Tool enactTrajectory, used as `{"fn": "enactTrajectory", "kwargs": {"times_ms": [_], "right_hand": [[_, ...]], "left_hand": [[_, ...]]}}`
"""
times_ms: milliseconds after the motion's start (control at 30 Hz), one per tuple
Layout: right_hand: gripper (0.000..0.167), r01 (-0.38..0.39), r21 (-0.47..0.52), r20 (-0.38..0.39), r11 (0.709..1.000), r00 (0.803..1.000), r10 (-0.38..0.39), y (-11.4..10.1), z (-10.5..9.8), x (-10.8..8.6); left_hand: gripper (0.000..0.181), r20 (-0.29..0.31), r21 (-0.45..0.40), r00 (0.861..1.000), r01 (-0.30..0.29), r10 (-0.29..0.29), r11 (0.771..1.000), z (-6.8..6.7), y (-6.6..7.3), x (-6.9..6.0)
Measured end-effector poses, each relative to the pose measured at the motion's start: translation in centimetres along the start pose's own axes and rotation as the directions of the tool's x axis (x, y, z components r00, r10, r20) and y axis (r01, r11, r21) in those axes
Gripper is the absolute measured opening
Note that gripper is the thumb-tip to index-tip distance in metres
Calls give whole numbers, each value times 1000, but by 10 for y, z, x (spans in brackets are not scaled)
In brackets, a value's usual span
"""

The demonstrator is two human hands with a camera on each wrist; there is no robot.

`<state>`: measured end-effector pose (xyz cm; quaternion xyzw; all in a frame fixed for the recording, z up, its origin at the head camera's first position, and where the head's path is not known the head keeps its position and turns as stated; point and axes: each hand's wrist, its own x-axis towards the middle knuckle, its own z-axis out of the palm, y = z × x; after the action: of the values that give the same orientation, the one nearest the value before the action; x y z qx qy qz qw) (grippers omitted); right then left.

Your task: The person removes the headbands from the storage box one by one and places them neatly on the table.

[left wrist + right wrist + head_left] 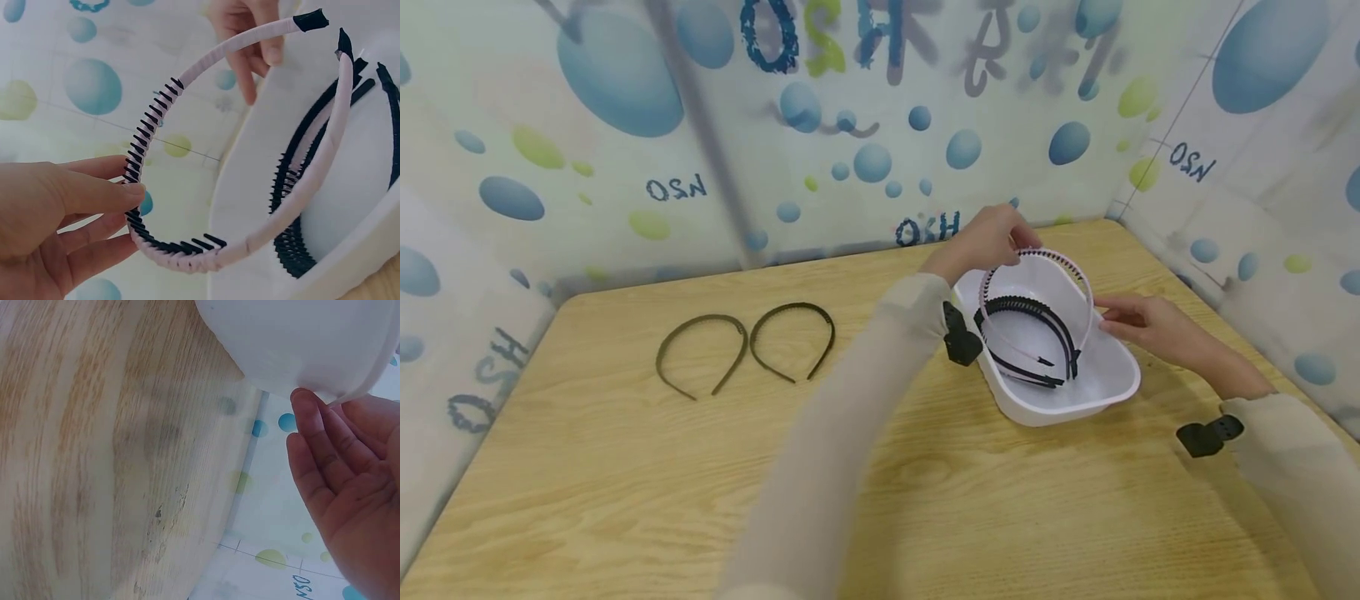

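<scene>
The left hand (988,240) pinches a pale pink headband (1087,304) at the top of its arc and holds it upright over the white basin (1120,379). In the left wrist view, thumb and fingers of the left hand (69,219) grip the pink headband (312,194) by its black-toothed part. Black headbands (1037,308) lie inside the basin. On the basin's right rim rests the right hand (1161,329); the right wrist view shows the right hand (356,481) with its fingers under the rim of the basin (300,344) and the thumb partly hidden.
Two dark headbands (703,317) (793,307) lie side by side on the wooden table (700,483), left of the basin. A wall covering (850,200) with blue and green dots stands behind the table. Black devices (961,335) are strapped at both wrists.
</scene>
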<state>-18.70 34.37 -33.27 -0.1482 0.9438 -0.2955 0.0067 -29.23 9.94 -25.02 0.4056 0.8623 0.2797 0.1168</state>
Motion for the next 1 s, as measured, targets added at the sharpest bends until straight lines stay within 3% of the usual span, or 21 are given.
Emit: {"fn": "enactTrajectory", "kwargs": {"times_ms": [233, 533, 733, 1000], "right_hand": [[38, 4, 2, -2, 1000, 1000, -4, 1, -1, 1], [38, 53, 17, -8, 998, 999, -52, 4, 1, 0], [37, 60, 10, -14, 998, 998, -60, 2, 2, 0], [37, 50, 7, -15, 999, 999, -50, 1, 1, -1]], "left_hand": [[31, -60, -89, 998, -23, 18, 996, -19, 0, -14], [31, -91, -48, 995, -33, 29, 998, -39, -8, -34], [30, -127, -20, 992, -23, 21, 1000, -56, -33, -57], [30, -152, -10, 985, 78, -79, 997, -70, -64, -86]]}}
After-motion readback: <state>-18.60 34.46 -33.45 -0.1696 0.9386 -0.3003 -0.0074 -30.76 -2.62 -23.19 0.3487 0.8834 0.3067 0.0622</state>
